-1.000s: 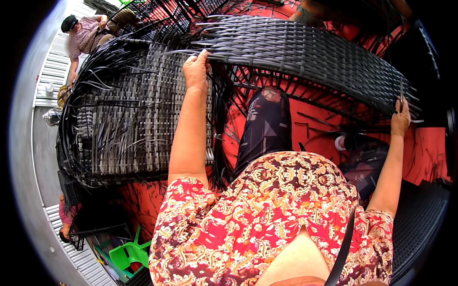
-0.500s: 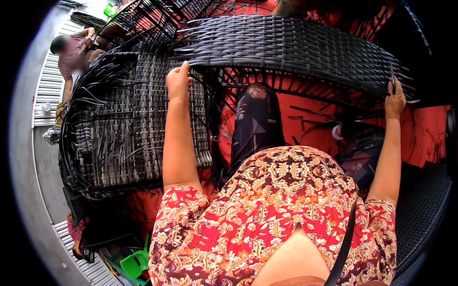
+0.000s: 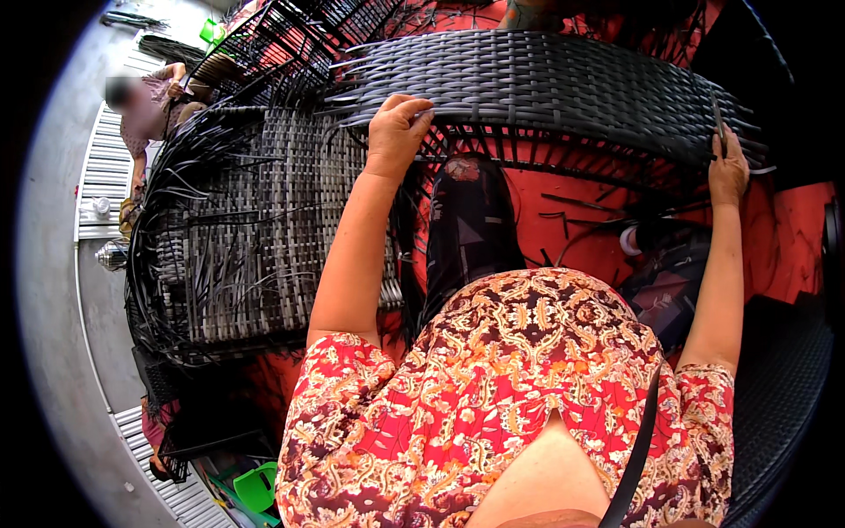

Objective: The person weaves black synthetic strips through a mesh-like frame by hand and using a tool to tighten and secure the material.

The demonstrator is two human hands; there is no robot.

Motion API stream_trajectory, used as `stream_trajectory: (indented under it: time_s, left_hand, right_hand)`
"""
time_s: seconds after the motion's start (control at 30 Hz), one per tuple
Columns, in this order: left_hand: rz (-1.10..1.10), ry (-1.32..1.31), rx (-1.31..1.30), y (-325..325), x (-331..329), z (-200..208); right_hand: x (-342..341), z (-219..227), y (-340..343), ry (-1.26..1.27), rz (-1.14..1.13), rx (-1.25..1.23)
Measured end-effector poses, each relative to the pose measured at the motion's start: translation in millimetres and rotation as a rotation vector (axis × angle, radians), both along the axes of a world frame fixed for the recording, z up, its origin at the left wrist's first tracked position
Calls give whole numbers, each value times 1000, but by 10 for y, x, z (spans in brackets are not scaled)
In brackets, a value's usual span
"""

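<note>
A long woven band of dark grey plastic wicker [image 3: 537, 79] arches across the far side in front of me, with loose strand ends at both ends. My left hand [image 3: 398, 136] is closed at its near edge, toward the left end, fingertips pinched on a grey strand there. At the right end, my right hand [image 3: 729, 174] grips a thin, pointed metal tool [image 3: 718, 119], whose tip points up and away over the weave. Its exact kind is too small to tell. Below the band show dark frame bars [image 3: 537, 150].
A large half-woven wicker panel [image 3: 255, 229] with loose strands stands at the left. Another person [image 3: 145, 110] sits beyond it. Cut strands litter the red floor covering [image 3: 563, 224]. Dark wicker furniture [image 3: 783, 396] is at right; a green plastic object [image 3: 255, 486] lies lower left.
My left hand has moved right along the band's near edge, away from its left end. The right hand with the pointed tool has stayed nearly in place. The view has shifted slightly.
</note>
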State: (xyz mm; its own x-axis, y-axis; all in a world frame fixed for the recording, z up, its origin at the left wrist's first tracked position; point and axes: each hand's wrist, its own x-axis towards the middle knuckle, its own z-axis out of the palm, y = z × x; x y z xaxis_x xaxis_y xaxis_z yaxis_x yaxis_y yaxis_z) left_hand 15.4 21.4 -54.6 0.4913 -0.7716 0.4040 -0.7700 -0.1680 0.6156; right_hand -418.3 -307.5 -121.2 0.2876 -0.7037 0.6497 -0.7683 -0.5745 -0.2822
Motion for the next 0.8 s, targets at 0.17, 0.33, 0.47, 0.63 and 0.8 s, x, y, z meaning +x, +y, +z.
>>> stream_trajectory:
  time_s: [0.17,0.33,0.47,0.63,0.8]
  left_hand:
    - [-68,-97,118,-39,199,-93]
    - [-72,-311,258,-149,322,-34]
    - [-109,-373,292,-137,370,-30]
    - [-191,-357,209,-182,275,-23]
    - [-163,-102,353,-211,246,37]
  right_hand:
    - [244,-6,115,-29,-6,28]
    - [378,-149,22,16,-28,-42]
    - [473,-178,44,34,-42,-35]
    - [415,-140,60,38,-60,-24]
    - [323,-129,65,22,-45,-10]
